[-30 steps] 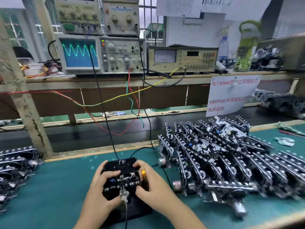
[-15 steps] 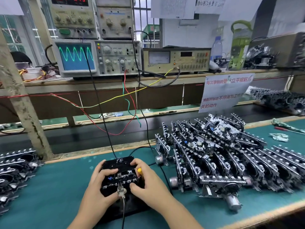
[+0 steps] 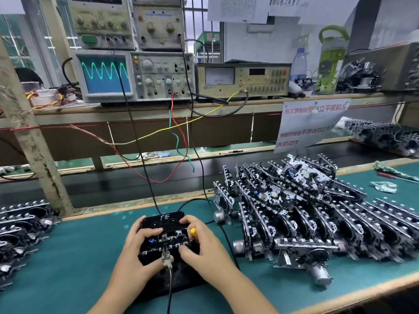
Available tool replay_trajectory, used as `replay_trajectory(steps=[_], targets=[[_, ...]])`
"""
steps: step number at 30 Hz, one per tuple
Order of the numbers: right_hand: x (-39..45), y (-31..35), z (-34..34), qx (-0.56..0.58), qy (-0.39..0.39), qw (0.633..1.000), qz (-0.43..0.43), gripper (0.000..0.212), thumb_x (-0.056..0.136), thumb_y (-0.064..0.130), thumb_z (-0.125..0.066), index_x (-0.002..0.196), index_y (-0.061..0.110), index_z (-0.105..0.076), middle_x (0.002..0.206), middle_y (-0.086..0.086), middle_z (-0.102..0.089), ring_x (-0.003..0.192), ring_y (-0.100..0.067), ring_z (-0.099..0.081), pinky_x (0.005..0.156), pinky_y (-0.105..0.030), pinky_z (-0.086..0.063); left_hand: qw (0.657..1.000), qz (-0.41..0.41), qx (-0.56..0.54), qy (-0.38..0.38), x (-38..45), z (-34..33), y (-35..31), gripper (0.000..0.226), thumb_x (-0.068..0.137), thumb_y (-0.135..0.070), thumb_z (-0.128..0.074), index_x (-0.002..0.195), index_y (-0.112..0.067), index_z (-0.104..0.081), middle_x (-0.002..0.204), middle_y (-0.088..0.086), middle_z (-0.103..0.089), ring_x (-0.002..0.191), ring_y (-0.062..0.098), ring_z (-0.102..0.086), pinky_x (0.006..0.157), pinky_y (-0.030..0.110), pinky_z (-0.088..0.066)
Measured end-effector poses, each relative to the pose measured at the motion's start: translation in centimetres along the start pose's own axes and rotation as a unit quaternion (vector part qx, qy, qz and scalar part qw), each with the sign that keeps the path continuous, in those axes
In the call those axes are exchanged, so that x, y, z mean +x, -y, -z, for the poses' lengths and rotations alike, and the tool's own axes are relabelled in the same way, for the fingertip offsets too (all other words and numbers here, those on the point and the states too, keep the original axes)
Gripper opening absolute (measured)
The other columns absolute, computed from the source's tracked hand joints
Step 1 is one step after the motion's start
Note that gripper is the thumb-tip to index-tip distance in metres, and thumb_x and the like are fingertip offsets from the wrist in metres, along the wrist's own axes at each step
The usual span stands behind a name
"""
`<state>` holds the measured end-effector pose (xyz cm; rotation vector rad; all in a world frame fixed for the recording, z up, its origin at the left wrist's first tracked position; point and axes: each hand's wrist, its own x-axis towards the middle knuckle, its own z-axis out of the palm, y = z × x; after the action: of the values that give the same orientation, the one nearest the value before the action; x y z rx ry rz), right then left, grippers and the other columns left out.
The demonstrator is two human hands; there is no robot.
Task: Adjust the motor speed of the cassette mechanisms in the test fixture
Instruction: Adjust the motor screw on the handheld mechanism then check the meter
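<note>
At the bottom centre of the frame, both hands sit on a black test fixture [image 3: 166, 243] lying on the green bench mat [image 3: 68, 264]. The left hand [image 3: 133, 252] curls round the fixture's left edge, its fingers bent over the top and the thumb lying near a metal clip [image 3: 167, 259] that bites the front of the cassette mechanism [image 3: 169, 240] seated in the fixture. A thin cable runs from the clip toward the bottom edge. The right hand [image 3: 204, 248] curls round the right side; its fingers hold a small screwdriver with a yellow handle [image 3: 193, 231], whose tip is hidden, so whether it touches the mechanism cannot be told. The fixture's far end carries a cassette-shaped black plate marked with pale letters.

Just right of the hands, in the lower right of the frame, a large pile of cassette mechanisms [image 3: 306, 214] leans in rows, several small round motors sticking out. More of them lie at the left edge [image 3: 20, 232].

Beyond the mat, black, red, green and yellow wires [image 3: 176, 141] rise to a shelf. On it, upper left of centre, an oscilloscope [image 3: 136, 75] shows a green wave, with a meter box [image 3: 243, 79] to its right and two more instruments stacked above. Further right stand a clear bottle [image 3: 298, 64] and a green bottle [image 3: 332, 60]. A paper sign [image 3: 310, 123] with red writing hangs below the shelf.
</note>
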<state>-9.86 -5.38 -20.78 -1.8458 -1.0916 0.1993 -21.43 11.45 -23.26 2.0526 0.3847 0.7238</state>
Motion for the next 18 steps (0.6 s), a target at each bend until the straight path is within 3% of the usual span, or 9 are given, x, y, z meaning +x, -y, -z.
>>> replay_trajectory(steps=[2, 5, 7, 9, 11, 13, 15, 17, 18], targets=[[-0.5, -0.2, -0.2, 0.054, -0.064, 0.996, 0.017, 0.036, 0.092, 0.026, -0.057, 0.109, 0.054, -0.044, 0.107, 0.017, -0.054, 0.099, -0.005, -0.053, 0.089, -0.031, -0.046, 1.000, 0.004, 0.002, 0.025, 0.0, 0.8, -0.5, 0.062, 0.059, -0.032, -0.088, 0.109, -0.057, -0.060, 0.146, -0.047, -0.022, 0.133, -0.017, -0.037, 0.102, 0.018, -0.033], [-1.4, -0.6, -0.2, 0.124, -0.170, 0.978, -0.004, 0.024, 0.101, 0.014, -0.052, 0.109, 0.036, -0.050, 0.104, 0.004, -0.055, 0.100, -0.012, -0.054, 0.088, -0.021, -0.041, 0.996, 0.009, 0.021, 0.087, 0.5, 2.6, -1.8, 0.044, 0.069, -0.048, -0.071, 0.110, -0.059, -0.061, 0.156, -0.031, -0.021, 0.141, -0.016, -0.023, 0.110, 0.021, -0.024], [-1.9, -0.9, -0.1, 0.037, -0.179, 0.983, -0.005, 0.010, 0.103, 0.018, -0.052, 0.103, 0.027, -0.049, 0.108, 0.004, -0.056, 0.101, -0.012, -0.053, 0.085, -0.017, -0.038, 0.995, 0.023, 0.035, 0.086, 1.2, 3.2, -2.6, 0.023, 0.081, -0.044, -0.063, 0.103, -0.050, -0.067, 0.161, -0.017, -0.022, 0.147, -0.008, -0.016, 0.113, 0.028, -0.021], [-2.1, -1.2, 0.3, -0.096, -0.167, 0.981, 0.018, 0.008, 0.101, 0.015, -0.056, 0.098, 0.020, -0.050, 0.099, 0.005, -0.055, 0.092, -0.017, -0.051, 0.079, -0.025, -0.040, 0.992, 0.023, 0.099, 0.070, 2.5, 2.9, -3.7, 0.010, 0.093, -0.047, -0.062, 0.095, -0.039, -0.067, 0.166, -0.006, -0.019, 0.151, -0.002, -0.010, 0.115, 0.037, -0.023], [-1.9, -0.9, 1.0, -0.173, -0.164, 0.971, 0.022, 0.016, 0.098, 0.012, -0.060, 0.090, 0.019, -0.049, 0.085, 0.005, -0.052, 0.082, -0.021, -0.048, 0.070, -0.032, -0.039, 0.978, 0.013, 0.182, 0.101, 4.0, 2.2, -4.8, 0.025, 0.087, -0.060, -0.065, 0.104, -0.042, -0.062, 0.167, -0.009, -0.013, 0.151, 0.005, -0.016, 0.116, 0.044, -0.027], [-1.7, -0.4, 1.8, -0.153, -0.182, 0.971, 0.010, 0.018, 0.096, 0.012, -0.065, 0.087, 0.020, -0.051, 0.078, 0.008, -0.054, 0.074, -0.018, -0.049, 0.064, -0.026, -0.036, 0.951, -0.008, 0.255, 0.177, 5.4, 1.5, -5.9, 0.069, 0.073, -0.074, -0.069, 0.134, -0.051, -0.045, 0.165, -0.019, -0.016, 0.149, 0.009, -0.024, 0.118, 0.051, -0.028], [-1.6, 0.7, 2.5, -0.081, -0.236, 0.968, 0.010, 0.014, 0.093, 0.014, -0.069, 0.090, 0.022, -0.058, 0.078, 0.009, -0.061, 0.072, -0.009, -0.055, 0.064, -0.017, -0.039, 0.904, -0.019, 0.345, 0.251, 6.5, 0.7, -6.4, 0.107, 0.063, -0.079, -0.071, 0.152, -0.053, -0.019, 0.162, -0.020, -0.024, 0.148, 0.013, -0.027, 0.115, 0.055, -0.032], [-1.4, 2.1, 2.9, 0.045, -0.287, 0.957, 0.003, 0.014, 0.091, 0.014, -0.071, 0.090, 0.024, -0.062, 0.080, 0.008, -0.068, 0.074, -0.008, -0.063, 0.071, -0.019, -0.047, 0.859, -0.024, 0.429, 0.279, 7.2, 0.2, -6.6, 0.116, 0.064, -0.072, -0.076, 0.156, -0.048, -0.011, 0.157, -0.010, -0.032, 0.144, 0.022, -0.030, 0.110, 0.054, -0.038], [-1.3, 2.8, 3.1, 0.126, -0.304, 0.944, -0.006, 0.014, 0.091, 0.012, -0.072, 0.090, 0.022, -0.063, 0.083, 0.004, -0.071, 0.077, -0.013, -0.067, 0.077, -0.025, -0.052, 0.854, -0.024, 0.440, 0.276, 7.5, 0.1, -6.7, 0.113, 0.066, -0.066, -0.078, 0.157, -0.047, -0.013, 0.154, -0.006, -0.036, 0.142, 0.024, -0.033, 0.108, 0.052, -0.041]])
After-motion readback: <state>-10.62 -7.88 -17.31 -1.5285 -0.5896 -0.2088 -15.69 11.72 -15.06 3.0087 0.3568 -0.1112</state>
